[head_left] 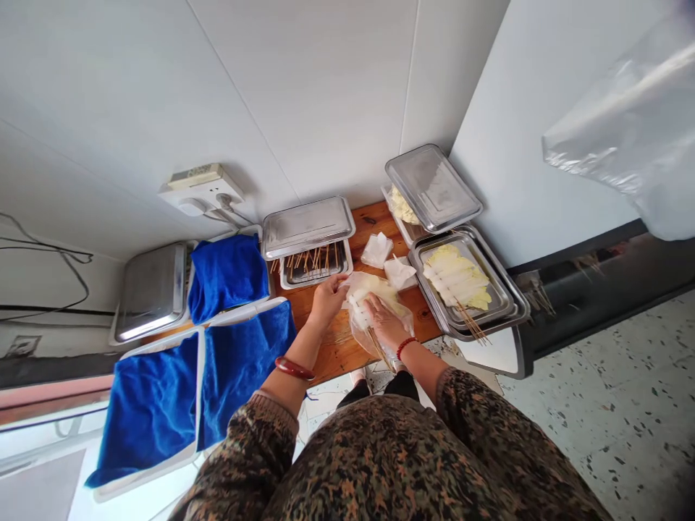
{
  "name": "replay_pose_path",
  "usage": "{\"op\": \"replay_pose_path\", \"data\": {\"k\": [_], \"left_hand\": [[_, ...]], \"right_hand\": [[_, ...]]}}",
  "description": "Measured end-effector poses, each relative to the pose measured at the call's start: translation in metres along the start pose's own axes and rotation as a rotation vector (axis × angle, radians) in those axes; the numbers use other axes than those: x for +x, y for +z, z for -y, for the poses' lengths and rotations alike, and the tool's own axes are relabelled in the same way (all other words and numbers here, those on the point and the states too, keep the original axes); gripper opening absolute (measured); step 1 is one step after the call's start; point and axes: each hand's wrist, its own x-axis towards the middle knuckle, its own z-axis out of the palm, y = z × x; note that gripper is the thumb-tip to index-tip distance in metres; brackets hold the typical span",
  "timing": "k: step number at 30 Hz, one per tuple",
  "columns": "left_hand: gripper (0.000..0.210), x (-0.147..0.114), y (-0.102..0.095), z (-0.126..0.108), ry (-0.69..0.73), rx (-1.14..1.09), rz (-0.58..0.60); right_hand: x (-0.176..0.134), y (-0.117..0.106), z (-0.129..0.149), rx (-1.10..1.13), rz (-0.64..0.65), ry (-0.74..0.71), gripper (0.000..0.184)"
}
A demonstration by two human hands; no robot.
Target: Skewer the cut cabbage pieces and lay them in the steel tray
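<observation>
food-prep spot w/ skewered veg [383, 285]

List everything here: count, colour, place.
cloths: 3, blue, left
lids: 3, silver, over trays
trays: several, white or silver, throughout
sticks: many, tan, trays, bag
leaves: several, yellowish, right tray, bag
heap: 1, cream, beneath right lid
packets: 2, white, table
bag: 1, clear, centre
plastic: 1, clear, upper right
outlet: 1, white, wall
cables: several, dark, left
table: 1, brown, centre
floor: 1, speckled, right
sleeves: 2, camouflage, bottom
bangles: 2, red, wrists
fingers: 2 hands, bare, at bag
</observation>
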Motion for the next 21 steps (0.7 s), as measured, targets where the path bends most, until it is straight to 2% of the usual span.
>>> {"op": "replay_pose_path", "data": {"k": [4, 8, 12, 15, 18, 21], "left_hand": [[0.034, 0.001, -0.001, -0.002, -0.014, -0.037, 0.004], [0.040, 0.005, 0.000, -0.001, -0.033, -0.070, -0.004], [0.045, 0.007, 0.000, 0.001, -0.046, -0.094, -0.024], [0.048, 0.007, 0.001, 0.000, -0.035, -0.083, -0.050], [0.050, 0.006, 0.003, -0.003, -0.043, -0.085, -0.066], [0.052, 0.005, 0.005, -0.008, -0.060, -0.086, -0.086]], "right_hand": [[-0.014, -0.014, 0.009, 0.037, -0.044, -0.070, 0.036], [-0.059, -0.048, 0.009, 0.099, -0.133, -0.121, 0.026], [-0.102, -0.094, -0.032, 0.091, -0.398, 0.073, 0.029], [-0.118, -0.118, -0.075, 0.035, -0.576, 0.220, 0.027], [-0.121, -0.126, -0.105, -0.014, -0.650, 0.302, 0.025], [-0.118, -0.123, -0.118, -0.027, -0.646, 0.315, 0.020]]}}
